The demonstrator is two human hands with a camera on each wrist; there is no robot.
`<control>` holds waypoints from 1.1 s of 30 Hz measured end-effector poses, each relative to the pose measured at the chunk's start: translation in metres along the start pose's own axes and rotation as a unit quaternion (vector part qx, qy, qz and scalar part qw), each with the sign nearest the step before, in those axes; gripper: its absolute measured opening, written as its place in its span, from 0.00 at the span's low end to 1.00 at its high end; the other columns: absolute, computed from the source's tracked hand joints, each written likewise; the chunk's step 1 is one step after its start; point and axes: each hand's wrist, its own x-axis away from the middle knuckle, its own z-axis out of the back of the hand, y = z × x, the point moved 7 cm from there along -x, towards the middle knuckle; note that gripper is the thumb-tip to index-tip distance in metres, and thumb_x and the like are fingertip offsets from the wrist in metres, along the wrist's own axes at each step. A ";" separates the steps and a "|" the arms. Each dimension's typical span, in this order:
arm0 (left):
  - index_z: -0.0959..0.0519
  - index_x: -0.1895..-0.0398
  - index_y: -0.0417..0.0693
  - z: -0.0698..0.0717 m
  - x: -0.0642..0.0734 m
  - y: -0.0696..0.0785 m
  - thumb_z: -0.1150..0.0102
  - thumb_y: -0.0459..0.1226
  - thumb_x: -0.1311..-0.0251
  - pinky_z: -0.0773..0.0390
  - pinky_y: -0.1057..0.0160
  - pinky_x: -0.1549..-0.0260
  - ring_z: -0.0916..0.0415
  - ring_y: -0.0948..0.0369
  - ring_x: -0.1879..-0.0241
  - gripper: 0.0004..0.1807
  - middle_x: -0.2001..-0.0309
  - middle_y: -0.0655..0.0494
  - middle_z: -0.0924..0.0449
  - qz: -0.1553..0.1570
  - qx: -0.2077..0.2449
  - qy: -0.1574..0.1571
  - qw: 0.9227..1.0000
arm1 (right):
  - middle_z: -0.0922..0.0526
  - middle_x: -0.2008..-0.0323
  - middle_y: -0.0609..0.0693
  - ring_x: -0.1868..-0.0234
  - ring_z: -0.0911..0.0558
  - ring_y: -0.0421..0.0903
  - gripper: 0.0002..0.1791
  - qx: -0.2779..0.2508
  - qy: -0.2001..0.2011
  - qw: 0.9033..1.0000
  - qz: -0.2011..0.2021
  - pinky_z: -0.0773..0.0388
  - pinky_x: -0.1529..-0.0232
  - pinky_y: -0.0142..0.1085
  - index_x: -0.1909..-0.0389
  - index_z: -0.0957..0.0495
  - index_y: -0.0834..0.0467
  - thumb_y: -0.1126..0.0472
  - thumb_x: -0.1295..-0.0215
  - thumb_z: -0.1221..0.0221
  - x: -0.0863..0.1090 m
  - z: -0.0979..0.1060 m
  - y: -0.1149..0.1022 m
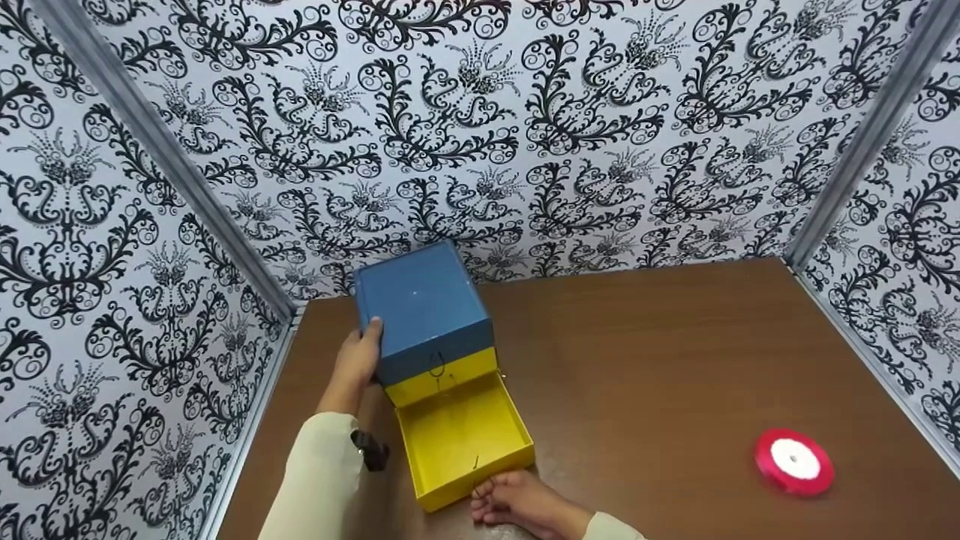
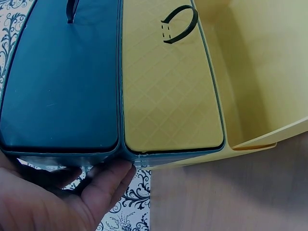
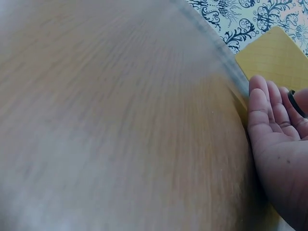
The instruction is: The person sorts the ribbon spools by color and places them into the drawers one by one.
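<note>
"Where's the drawer box (image 1: 420, 296)?"

"L side of the table (image 1: 637, 375), nr the patterned wall (image 1: 480, 150). 3 drawers: top 2 closed, btm yellow drawer (image 1: 461, 427) out."

"And your grip?"

"My R hand (image 1: 521, 499) is at that drawer's front, fingers curled, pinching the black loop (image 3: 293, 102) (clearest in the R wrist view). My L hand (image 1: 358, 358) isn't clenched: relaxed fingers against the box's side, thumb over the top edge."

"Anything else abt?"

"Yep, 1 red ribbon roll (image 1: 795, 461), R side, well apart from the box."
</note>
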 end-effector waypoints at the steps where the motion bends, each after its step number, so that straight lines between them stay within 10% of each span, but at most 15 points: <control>1: 0.52 0.30 0.38 0.000 0.000 0.000 0.68 0.60 0.34 0.40 0.44 0.42 0.44 0.42 0.37 0.41 0.34 0.35 0.48 0.001 -0.002 0.000 1.000 | 0.19 0.64 0.59 0.60 0.18 0.52 0.12 -0.001 -0.002 1.000 -0.001 0.21 0.61 0.37 0.59 0.25 0.70 0.69 0.40 0.52 0.002 0.001 0.000; 33: 0.52 0.30 0.40 -0.001 -0.002 -0.003 0.67 0.61 0.35 0.37 0.45 0.44 0.43 0.42 0.38 0.42 0.34 0.36 0.48 0.009 0.004 0.005 1.000 | 0.17 0.65 0.56 0.67 0.19 0.42 0.12 0.057 -0.024 0.998 0.004 0.23 0.65 0.30 0.62 0.22 0.71 0.70 0.43 0.51 0.035 -0.003 0.002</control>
